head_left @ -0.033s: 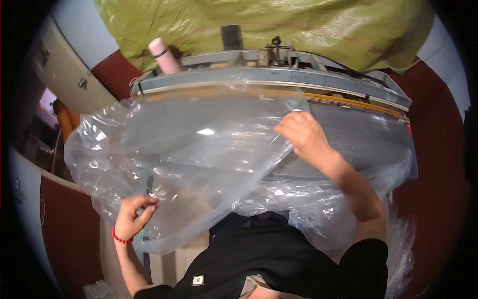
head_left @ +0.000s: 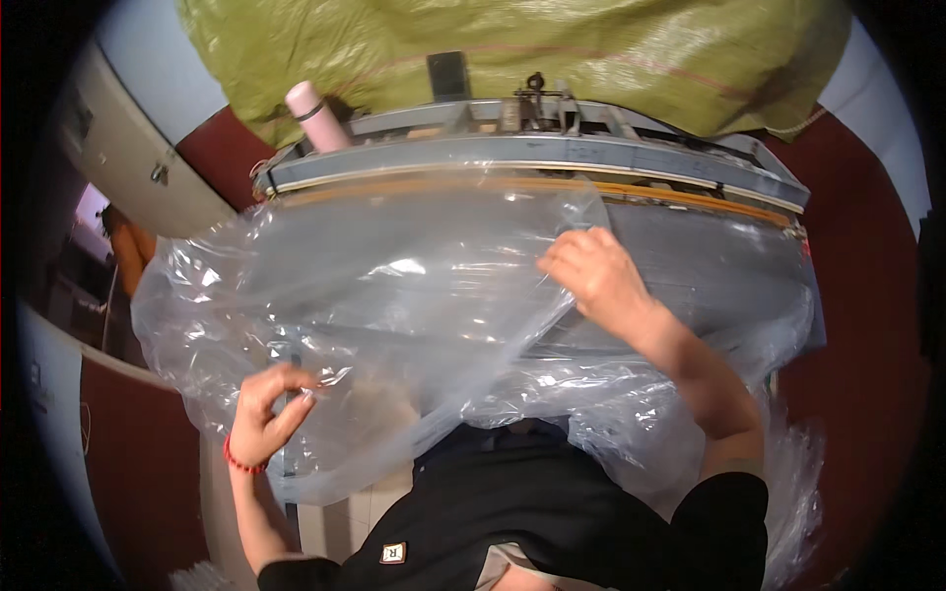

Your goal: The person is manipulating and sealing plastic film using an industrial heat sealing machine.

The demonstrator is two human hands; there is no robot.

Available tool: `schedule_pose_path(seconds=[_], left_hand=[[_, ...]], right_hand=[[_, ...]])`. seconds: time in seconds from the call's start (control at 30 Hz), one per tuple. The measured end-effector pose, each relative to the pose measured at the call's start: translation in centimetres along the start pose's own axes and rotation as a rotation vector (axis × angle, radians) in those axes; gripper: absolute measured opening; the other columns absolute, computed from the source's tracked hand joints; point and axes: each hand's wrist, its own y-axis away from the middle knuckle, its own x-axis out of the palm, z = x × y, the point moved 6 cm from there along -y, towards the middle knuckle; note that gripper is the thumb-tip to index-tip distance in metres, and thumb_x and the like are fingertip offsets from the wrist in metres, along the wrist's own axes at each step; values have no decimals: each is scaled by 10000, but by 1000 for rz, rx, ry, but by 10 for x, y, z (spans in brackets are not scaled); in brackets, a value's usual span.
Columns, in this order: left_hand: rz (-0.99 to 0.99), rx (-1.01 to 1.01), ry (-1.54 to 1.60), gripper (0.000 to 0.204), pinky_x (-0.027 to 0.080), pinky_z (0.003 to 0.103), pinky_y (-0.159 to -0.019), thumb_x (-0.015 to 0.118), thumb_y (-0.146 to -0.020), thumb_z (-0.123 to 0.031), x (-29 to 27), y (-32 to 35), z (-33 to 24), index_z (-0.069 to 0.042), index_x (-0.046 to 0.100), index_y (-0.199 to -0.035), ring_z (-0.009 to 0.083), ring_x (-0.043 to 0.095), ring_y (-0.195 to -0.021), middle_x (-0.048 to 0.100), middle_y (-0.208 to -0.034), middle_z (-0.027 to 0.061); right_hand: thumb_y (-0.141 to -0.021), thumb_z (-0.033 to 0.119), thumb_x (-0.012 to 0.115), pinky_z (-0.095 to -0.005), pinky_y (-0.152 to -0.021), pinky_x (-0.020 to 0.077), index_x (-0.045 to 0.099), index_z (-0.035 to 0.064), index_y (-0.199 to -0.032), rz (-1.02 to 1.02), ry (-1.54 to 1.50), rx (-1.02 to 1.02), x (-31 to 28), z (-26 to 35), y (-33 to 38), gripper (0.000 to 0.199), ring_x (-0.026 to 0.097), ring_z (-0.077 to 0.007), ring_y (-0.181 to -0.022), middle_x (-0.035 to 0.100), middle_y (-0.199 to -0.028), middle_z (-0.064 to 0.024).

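A large clear plastic film (head_left: 394, 315) lies loose and wrinkled over a dark grey flat surface (head_left: 705, 261) and hangs down in front of me. My right hand (head_left: 599, 281) is closed, pinching the film near a diagonal fold that runs down toward my waist. Lower on the left, my left hand (head_left: 271, 414), with a red bead bracelet (head_left: 241, 456) at its wrist, curls thumb and fingers around a gathered bit of the film. Glare partly obscures what lies between those fingertips.
Across the back of the bench runs a grey metal frame (head_left: 532, 151), with an orange strip (head_left: 680, 194) in front. A pink bottle (head_left: 315, 118) stands at its left end. Behind hangs a yellow-green tarp (head_left: 591, 54). More film (head_left: 650, 414) bunches by my waist.
My left hand has risen slightly, and its thumb and fingers look a little less tightly closed. The film near it has shifted. My right hand stays almost where it was.
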Motion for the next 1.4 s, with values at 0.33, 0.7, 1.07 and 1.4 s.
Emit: schedule_pose_path(seconds=[0.33, 0.7, 1.07, 1.4], left_hand=[[451, 305, -26, 383, 403, 268, -745, 622, -753, -311, 236, -269, -50, -20, 538, -987, 170, 517, -855, 556, -934, 95], [371, 87, 826, 77, 302, 148, -482, 582, -788, -93, 233, -256, -91, -69, 566, -860, 14, 444, -576, 556, -714, -26], [337, 266, 707, 267, 439, 214, -727, 563, -787, -25, 228, -241, -96, -12, 544, -1053, 101, 556, -808, 602, -861, 49], [276, 227, 711, 329, 439, 201, -711, 586, -767, -16, 235, -242, -89, -6, 510, -1087, 86, 560, -771, 594, -798, 26]], right_hand=[[-596, 113, 540, -366, -764, 398, 553, 43, -788, 34, 153, -138, -32, 42, 60, 205, 511, -205, -868, 540, -817, -48], [-871, 203, 445, -323, -778, 419, 468, 19, -1122, -673, -480, 940, -64, -90, 164, 312, 503, -216, -958, 521, -1065, -117], [-817, 342, 542, -198, -499, 413, 553, 15, -881, -393, -1651, 1154, 0, -66, 110, 334, 527, -89, -550, 565, -681, -34], [-765, 89, 595, -178, -536, 387, 584, 30, -863, -649, -1244, 1130, -36, -87, 125, 115, 491, -46, -582, 570, -674, 0]])
